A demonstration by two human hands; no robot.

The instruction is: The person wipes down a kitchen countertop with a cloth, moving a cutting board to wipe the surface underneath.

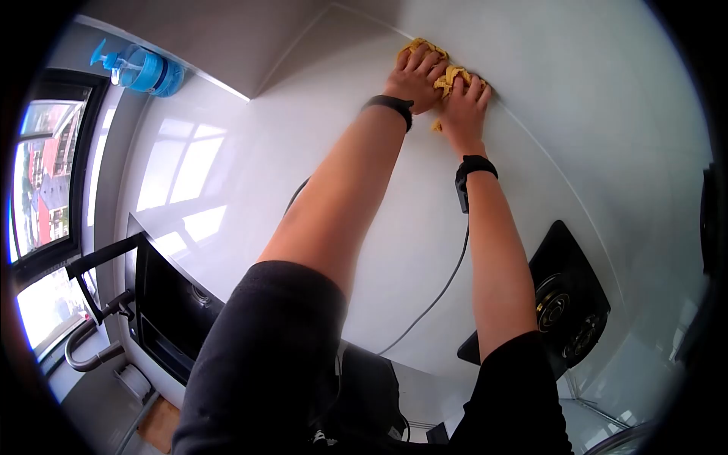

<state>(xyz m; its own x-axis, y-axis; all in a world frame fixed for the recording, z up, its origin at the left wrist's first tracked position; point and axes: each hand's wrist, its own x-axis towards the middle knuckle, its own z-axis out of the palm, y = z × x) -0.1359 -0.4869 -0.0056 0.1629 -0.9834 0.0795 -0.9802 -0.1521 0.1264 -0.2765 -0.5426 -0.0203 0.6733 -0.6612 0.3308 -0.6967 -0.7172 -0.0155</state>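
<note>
A crumpled yellow cloth (453,75) lies under both hands at the far edge of the white countertop (303,114), where it meets the wall. My left hand (416,74) presses on the cloth's left part with fingers bent over it. Close beside it on the right, my right hand (464,110) has its fingers curled on another part of the cloth. A small yellow corner sticks out below, between the hands. Dark bands circle both wrists, and a thin cable hangs from the right one.
A blue pump bottle (148,70) stands at the upper left by the window (53,174). The black sink (171,303) and its curved faucet (91,353) are at the lower left. A black gas stove (565,303) sits to the right of my right forearm.
</note>
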